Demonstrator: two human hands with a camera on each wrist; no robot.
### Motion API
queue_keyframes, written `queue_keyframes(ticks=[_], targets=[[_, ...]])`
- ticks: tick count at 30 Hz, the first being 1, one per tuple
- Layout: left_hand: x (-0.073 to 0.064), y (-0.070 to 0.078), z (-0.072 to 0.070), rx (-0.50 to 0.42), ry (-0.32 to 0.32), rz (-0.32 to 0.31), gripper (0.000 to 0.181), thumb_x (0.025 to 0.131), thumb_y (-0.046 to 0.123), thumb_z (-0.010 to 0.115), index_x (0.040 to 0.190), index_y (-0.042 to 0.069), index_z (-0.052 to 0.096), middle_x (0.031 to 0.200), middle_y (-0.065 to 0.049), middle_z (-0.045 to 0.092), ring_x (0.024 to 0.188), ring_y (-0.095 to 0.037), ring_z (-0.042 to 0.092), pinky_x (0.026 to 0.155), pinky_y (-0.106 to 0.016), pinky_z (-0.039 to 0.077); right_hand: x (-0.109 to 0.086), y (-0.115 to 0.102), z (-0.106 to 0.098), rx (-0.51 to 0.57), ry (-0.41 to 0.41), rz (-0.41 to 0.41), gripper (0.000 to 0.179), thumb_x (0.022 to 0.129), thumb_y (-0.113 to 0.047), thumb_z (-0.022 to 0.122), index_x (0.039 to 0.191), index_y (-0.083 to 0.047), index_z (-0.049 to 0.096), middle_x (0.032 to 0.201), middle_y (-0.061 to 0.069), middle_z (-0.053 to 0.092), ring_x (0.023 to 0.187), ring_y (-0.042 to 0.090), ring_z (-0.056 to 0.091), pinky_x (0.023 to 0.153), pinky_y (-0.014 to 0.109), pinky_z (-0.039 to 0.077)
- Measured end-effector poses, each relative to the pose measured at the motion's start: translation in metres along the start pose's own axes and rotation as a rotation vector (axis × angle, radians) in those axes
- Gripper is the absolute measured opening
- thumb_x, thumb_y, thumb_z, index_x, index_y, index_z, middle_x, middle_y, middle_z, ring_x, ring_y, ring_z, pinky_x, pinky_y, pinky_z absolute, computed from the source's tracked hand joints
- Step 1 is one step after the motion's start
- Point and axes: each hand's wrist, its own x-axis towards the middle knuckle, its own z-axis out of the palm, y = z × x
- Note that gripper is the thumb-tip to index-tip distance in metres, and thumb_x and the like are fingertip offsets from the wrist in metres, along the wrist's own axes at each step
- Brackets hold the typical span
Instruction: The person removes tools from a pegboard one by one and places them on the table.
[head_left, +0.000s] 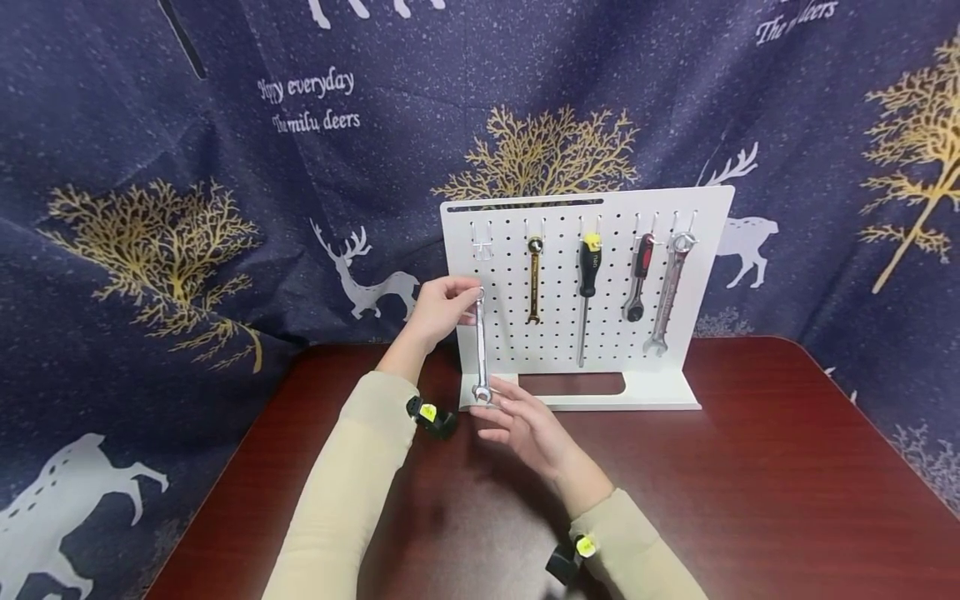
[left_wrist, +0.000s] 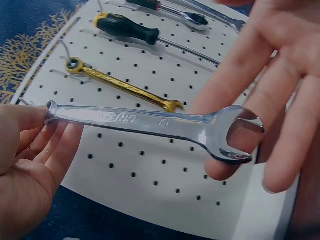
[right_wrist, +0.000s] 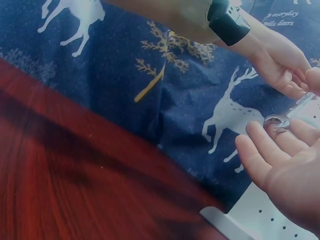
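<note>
Wrench (head_left: 482, 343) hangs between left hand (head_left: 441, 312), pinching its top, and right hand (head_left: 531, 433), fingers extended at its lower end.

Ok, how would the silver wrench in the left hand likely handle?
The silver wrench looks like solid metal, so probably stiff and heavy for its size. Its glossy surface may be slippery. Pinched near one end by the left hand, it might swing.

The head view looks forward and down from farthest back over the bench (head_left: 675, 500) at the full pegboard (head_left: 555, 354), while the left wrist view faces it sideways from close by and the tilted right wrist view looks past the right hand (right_wrist: 295, 175) toward the deer-print curtain (right_wrist: 120, 90), both wrist views sharing the combination wrench (left_wrist: 135, 122).
</note>
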Motion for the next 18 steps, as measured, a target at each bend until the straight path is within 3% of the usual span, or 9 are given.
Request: queue_keyframes(ticks=[4,9,15,18], targets=[[-0.003,-0.012,0.004,-0.037,-0.014,-0.016,0.03,0.092,0.012,0.06,0.117,-0.005,0.061,0.089,-0.007,0.06,0.068,-0.01,0.061,0.068,-0.027,0.059,-0.002,0.004,-0.002,-0.029,0.0,0.026,0.06,0.098,-0.014,0.043,0.147,0.007,0.016,0.129,0.008,0.052,0.113,0.018,0.059,0.09,0.034,0.052],[-0.008,-0.028,0.006,-0.081,-0.019,-0.046,0.031,0.092,0.01,0.06,0.118,-0.007,0.06,0.096,-0.015,0.062,0.067,-0.007,0.06,0.066,-0.026,0.059,-0.004,0.008,-0.005,-0.043,0.022,0.063,0.059,0.097,-0.014,0.047,0.145,0.008,0.021,0.117,0.001,0.06,0.109,0.017,0.06,0.089,0.033,0.053],[-0.017,-0.042,0.007,-0.145,-0.018,-0.108,0.032,0.092,0.009,0.06,0.119,-0.007,0.059,0.089,-0.004,0.06,0.069,-0.007,0.06,0.067,-0.024,0.059,-0.007,0.014,-0.01,-0.065,0.019,0.093,0.057,0.097,-0.013,0.046,0.144,0.01,0.022,0.116,0.001,0.063,0.106,0.015,0.062,0.088,0.032,0.053],[-0.021,-0.049,0.009,-0.159,-0.024,-0.12,0.032,0.092,0.009,0.06,0.12,-0.007,0.059,0.092,-0.007,0.061,0.072,-0.007,0.06,0.068,-0.024,0.059,-0.009,0.017,-0.011,-0.081,0.021,0.112,0.058,0.096,-0.015,0.048,0.143,0.01,0.024,0.115,0.001,0.063,0.103,0.014,0.062,0.088,0.032,0.053]])
